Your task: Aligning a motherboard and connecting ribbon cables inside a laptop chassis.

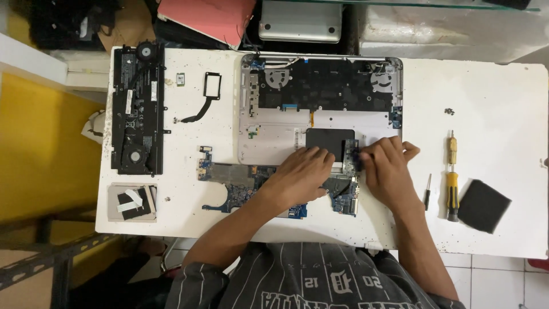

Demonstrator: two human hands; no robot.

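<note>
- Circuit board (240, 182) lying flat on the white desk (492, 91), just below the open laptop shell (269, 140); right end of the board under both hands.
- Likely light, thin, stiff and easily damaged: best taken by bare edges, never by the chips or connectors.
- Left hand (300, 177) resting palm down across the board, fingers reaching to the dark pad (326, 142) of the shell; grip flat, around nothing visible.
- Right hand (389, 171) with fingertips pinched at a small dark part (353, 155) on the board's upper right; closed there, though impossible to tell how firmly.
- Hidden: middle of the board under the left forearm, the pinched part mostly behind fingers.
- Farther out: yellow-handled screwdriver (452, 183), black pad (484, 205), long black battery (139, 111).
</note>
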